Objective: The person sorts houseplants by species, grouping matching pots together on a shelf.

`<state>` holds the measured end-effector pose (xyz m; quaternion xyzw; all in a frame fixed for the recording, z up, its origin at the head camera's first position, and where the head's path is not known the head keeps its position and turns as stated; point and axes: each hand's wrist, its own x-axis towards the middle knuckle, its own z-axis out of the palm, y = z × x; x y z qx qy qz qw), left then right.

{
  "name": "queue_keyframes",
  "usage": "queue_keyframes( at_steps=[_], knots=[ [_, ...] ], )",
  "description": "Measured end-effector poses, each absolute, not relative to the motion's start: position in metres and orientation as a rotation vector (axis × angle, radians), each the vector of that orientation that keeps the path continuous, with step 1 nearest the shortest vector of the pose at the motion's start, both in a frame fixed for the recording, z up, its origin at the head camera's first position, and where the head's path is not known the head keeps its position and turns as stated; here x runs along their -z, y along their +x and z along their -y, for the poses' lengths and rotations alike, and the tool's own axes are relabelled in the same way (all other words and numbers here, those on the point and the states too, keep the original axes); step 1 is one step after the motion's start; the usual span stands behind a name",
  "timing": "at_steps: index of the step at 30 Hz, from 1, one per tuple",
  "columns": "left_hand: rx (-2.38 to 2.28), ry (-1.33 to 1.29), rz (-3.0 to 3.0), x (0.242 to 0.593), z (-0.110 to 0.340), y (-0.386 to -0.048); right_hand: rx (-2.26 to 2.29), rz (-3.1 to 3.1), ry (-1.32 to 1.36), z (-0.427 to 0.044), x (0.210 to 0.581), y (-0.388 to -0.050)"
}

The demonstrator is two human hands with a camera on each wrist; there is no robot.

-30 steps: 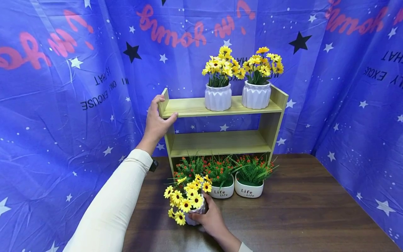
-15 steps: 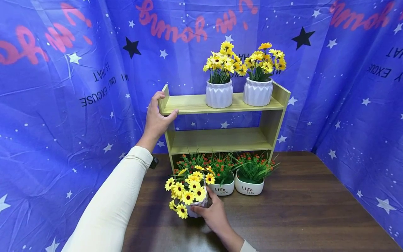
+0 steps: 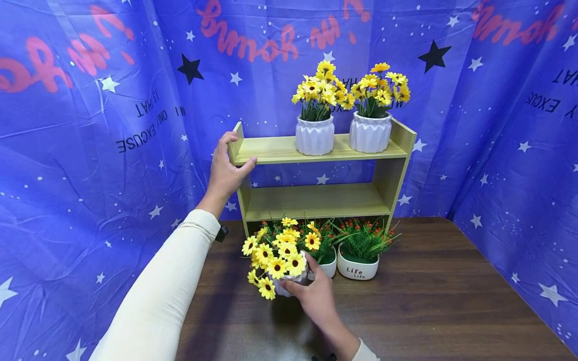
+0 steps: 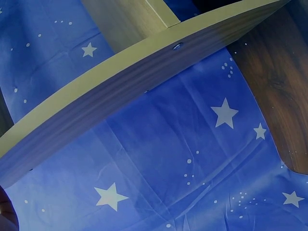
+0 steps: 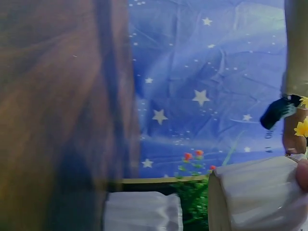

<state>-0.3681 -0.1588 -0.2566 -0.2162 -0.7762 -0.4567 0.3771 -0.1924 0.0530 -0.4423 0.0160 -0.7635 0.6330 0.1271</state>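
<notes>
Behind the right hand's (image 3: 317,297) potted yellow daisies (image 3: 282,266), a red-flowered plant (image 3: 273,228) is showing only its upper sprigs; its container is staying out of sight. The daisies and the hand are also covering much of the middle planter (image 3: 331,269), and the shelf's lowest compartment is mostly disappearing behind foliage. The right fingers beyond the pot are hiding, but the thumb is pressing its near side, so the hand is gripping it. The left hand (image 3: 226,173) is clasping the end panel of the wooden shelf (image 3: 316,198), its thumb lying along the top board's front edge. The left wrist view is cropping that hand to a sliver; a black object (image 3: 221,233) at the cuff is remaining hard to identify.

The shelf is showing pale, straight-grained boards, and the tabletop (image 3: 429,291) is displaying dark brown grain. A creased blue curtain (image 3: 113,200) is hanging around, printed with stars. The right planter (image 3: 358,265) is presenting smooth, rounded white walls lettered "Life". Two fluted white pots of daisies (image 3: 314,135) (image 3: 370,133) are standing upright on the top board.

The held pot is tilting in front of the shelf's lower left, above a shadow, its dark-centred yellow blooms leaning leftward over a whitish ridged wall.
</notes>
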Motion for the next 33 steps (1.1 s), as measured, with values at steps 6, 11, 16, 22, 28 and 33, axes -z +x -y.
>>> queue_keyframes(
  at_steps=[6, 11, 16, 22, 28, 33],
  knots=[
    [1.163, -0.556, 1.977, 0.258, 0.159, -0.369, -1.819, 2.211, 0.000, -0.059, 0.424, -0.193],
    [1.165, -0.559, 1.969, 0.257, 0.159, -0.369, -1.838, 2.168, 0.022, -0.064, 0.408, -0.197],
    [1.175, -0.553, 1.975, 0.258, 0.159, -0.369, -1.869, 2.129, 0.070, -0.070, 0.392, -0.201],
    [1.185, -0.545, 1.977, 0.258, 0.158, -0.369, -1.871, 2.073, 0.154, -0.074, 0.374, -0.207],
    [1.173, -0.555, 1.965, 0.258, 0.159, -0.370, -1.835, 2.027, 0.206, -0.076, 0.349, -0.214],
    [1.171, -0.559, 1.965, 0.259, 0.159, -0.370, -1.803, 1.991, 0.281, -0.078, 0.329, -0.222]
  ],
)
